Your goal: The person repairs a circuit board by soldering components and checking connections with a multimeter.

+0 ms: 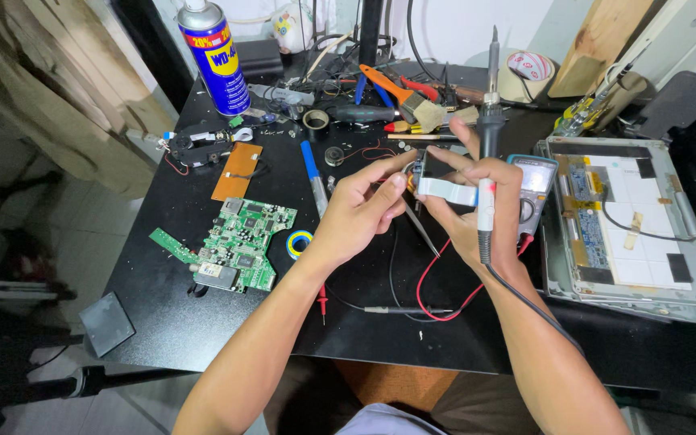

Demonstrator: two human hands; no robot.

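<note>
At table centre both hands pinch a small part [437, 173] with its ribbon cable, the left hand [362, 211] closed on its edge, the right hand [477, 205] also gripping an upright soldering iron [489, 121]; green board [243, 242] lies untouched at nine o'clock, soldering apparently not begun.

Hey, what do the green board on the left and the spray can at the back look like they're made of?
The green board looks like rigid laminate with a glossy green coating, dotted with dark chips and silvery metal parts. The spray can appears to be painted metal, blue and yellow, with a bare silvery shoulder that catches the light; its cap cannot be made out.
</note>
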